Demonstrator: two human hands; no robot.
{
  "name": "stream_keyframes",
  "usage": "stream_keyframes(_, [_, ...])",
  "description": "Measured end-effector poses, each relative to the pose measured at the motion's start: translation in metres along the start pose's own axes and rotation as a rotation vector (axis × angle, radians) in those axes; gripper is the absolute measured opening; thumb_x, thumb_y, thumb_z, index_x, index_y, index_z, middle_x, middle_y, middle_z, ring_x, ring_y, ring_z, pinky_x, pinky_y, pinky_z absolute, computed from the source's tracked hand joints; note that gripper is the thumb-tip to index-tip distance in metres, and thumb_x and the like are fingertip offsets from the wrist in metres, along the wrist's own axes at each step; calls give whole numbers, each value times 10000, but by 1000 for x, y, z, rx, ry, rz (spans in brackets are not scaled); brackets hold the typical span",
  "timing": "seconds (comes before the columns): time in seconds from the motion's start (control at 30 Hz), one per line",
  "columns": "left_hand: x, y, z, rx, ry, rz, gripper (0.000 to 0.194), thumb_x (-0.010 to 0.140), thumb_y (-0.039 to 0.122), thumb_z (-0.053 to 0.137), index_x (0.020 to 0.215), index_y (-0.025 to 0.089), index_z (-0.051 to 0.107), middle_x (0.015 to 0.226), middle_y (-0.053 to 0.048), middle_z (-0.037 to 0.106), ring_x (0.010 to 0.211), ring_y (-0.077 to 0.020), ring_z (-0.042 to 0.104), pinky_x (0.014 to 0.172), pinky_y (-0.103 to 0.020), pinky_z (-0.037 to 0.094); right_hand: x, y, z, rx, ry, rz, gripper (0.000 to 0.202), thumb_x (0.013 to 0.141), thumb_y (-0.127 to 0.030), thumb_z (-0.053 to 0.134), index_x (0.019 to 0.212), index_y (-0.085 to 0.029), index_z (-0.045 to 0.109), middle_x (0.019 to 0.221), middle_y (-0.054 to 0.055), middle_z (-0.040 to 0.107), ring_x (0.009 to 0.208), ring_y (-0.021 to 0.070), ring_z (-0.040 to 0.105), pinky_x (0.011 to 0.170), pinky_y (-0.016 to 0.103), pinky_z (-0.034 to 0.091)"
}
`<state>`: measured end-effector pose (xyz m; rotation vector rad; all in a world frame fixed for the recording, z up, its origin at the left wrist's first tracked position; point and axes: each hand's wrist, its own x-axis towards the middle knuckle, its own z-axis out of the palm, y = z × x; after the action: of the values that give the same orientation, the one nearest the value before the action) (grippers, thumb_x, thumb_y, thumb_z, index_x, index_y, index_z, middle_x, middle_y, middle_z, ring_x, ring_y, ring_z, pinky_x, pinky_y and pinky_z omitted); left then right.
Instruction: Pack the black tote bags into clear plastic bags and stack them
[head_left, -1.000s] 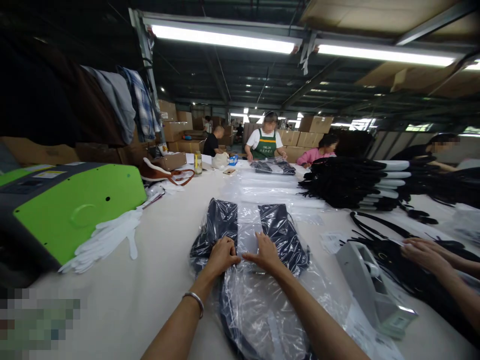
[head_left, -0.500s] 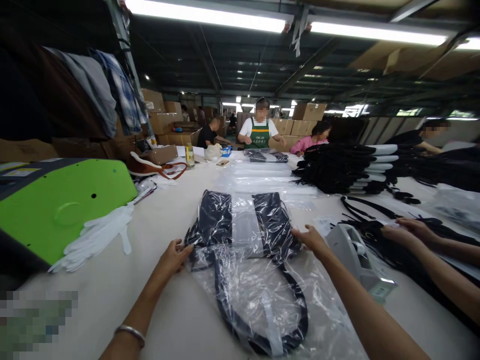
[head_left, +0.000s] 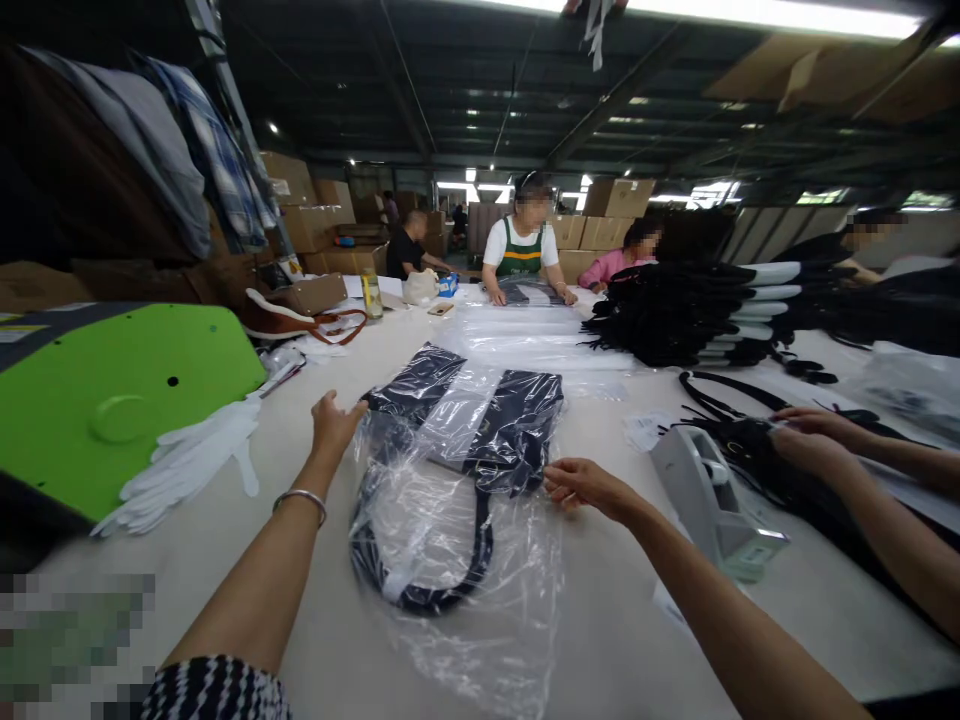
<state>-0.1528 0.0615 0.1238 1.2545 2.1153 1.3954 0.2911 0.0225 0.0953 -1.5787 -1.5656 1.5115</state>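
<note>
Black bag in a clear plastic sleeve, lying flat at the centre of the frame on a pale table. Bag sits slightly askew; its looped handle extends toward the lower centre, inside the same sleeve. Pale wrap crosses the middle of the bag body; a second, smaller pale strip sits on the loop. Slack film spreads below the handle toward the bottom edge.

Left hand: at the upper left corner of the wrapped bag, fingertips reaching its edge, a narrow gap between thumb and index finger. Whether film is pinched: cannot tell. Silvery bangle on that wrist.

Right hand: at the right edge of the sleeve, beside the bag's lower right corner, fingers loosely curled. Firm grip or light contact: cannot tell.

Surroundings: white gloves at left, against a bright green machine. Grey dispenser-like device right of centre. Co-worker's hands at far right, over another black item. Dark stack with white bands, upper right of centre. Flat clear film beyond the bag, before a person in a green apron.
</note>
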Motion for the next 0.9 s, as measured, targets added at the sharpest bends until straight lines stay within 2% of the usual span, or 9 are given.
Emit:
stream_keyframes(0.1, [-27, 18, -16, 29, -118, 129, 485, 745, 328, 674, 1202, 175, 615, 1356, -121, 549, 1191, -274, 572, 1020, -411, 484, -45, -3, 8, -298, -13, -273, 342, 820, -463, 697, 1006, -176, 709, 884, 68, 711, 779, 193, 656, 712, 316, 548])
stream_keyframes(0.2, [-99, 17, -21, 98, -458, 395, 227, 788, 294, 632, 1001, 259, 701, 1215, -39, 665, 1198, -257, 583, 1082, -417, 448, -95, 5, 26, -647, -53, -646, 513, 779, -305, 751, 1281, -295, 645, 1256, 109, 664, 1131, 294, 621, 979, 463, 509])
stream_keyframes(0.27, [-155, 6, -15, 220, -609, 579, 378, 745, 189, 615, 1107, 282, 667, 1344, -42, 616, 1325, -258, 499, 1153, -430, 376, -118, 15, 46, -789, -196, -891, 685, 777, -245, 747, 1418, -347, 528, 1432, 93, 560, 1315, 313, 516, 1107, 509, 424])
stream_keyframes(0.33, [-201, -7, -3, 355, -634, 663, 640, 660, 85, 568, 1268, 282, 589, 1494, -49, 503, 1442, -268, 364, 1212, -476, 278, -127, 25, 69, -860, -292, -1089, 653, 844, -242, 696, 1449, -356, 480, 1445, 70, 554, 1350, 278, 495, 1156, 487, 384])
stream_keyframes(0.43, [-240, -18, 17, 485, -596, 679, 806, 618, 43, 512, 1399, 241, 486, 1582, -67, 389, 1503, -273, 242, 1238, -514, 194, -120, 36, 102, -878, -244, -1204, 467, 911, -301, 636, 1370, -284, 550, 1376, 84, 616, 1303, 262, 546, 1155, 468, 389])
stream_keyframes(0.57, [-247, -18, 34, 550, -494, 678, 838, 629, 39, 496, 1452, 188, 426, 1586, -105, 376, 1505, -285, 238, 1236, -518, 181, -103, 45, 133, -756, -166, -1248, 171, 980, -232, 507, 1090, -233, 638, 1126, 45, 737, 1181, 196, 622, 1148, 430, 390])
stream_keyframes(0.63, [-242, -18, 35, 569, -438, 704, 837, 644, 23, 488, 1457, 208, 415, 1587, -97, 375, 1501, -281, 248, 1231, -523, 186, -101, 49, 142, -664, -183, -1304, 167, 1005, -218, 456, 968, -228, 619, 953, 12, 755, 1035, 148, 673, 1115, 375, 420])
stream_keyframes(0.77, [-225, -23, 22, 632, -384, 728, 766, 683, -39, 445, 1390, 253, 486, 1541, -79, 441, 1472, -274, 308, 1211, -511, 230, -108, 53, 147, -533, -241, -1299, 204, 1015, -344, 472, 883, -231, 578, 844, 7, 738, 855, 125, 697, 900, 254, 531])
stream_keyframes(0.9, [-212, -24, 6, 632, -444, 874, 569, 807, -45, 413, 1275, 241, 567, 1490, -87, 482, 1452, -271, 317, 1173, -478, 294, -117, 36, 143, -460, -226, -1199, 255, 1029, -351, 373, 942, -231, 580, 880, 51, 723, 833, 152, 675, 778, 263, 528])
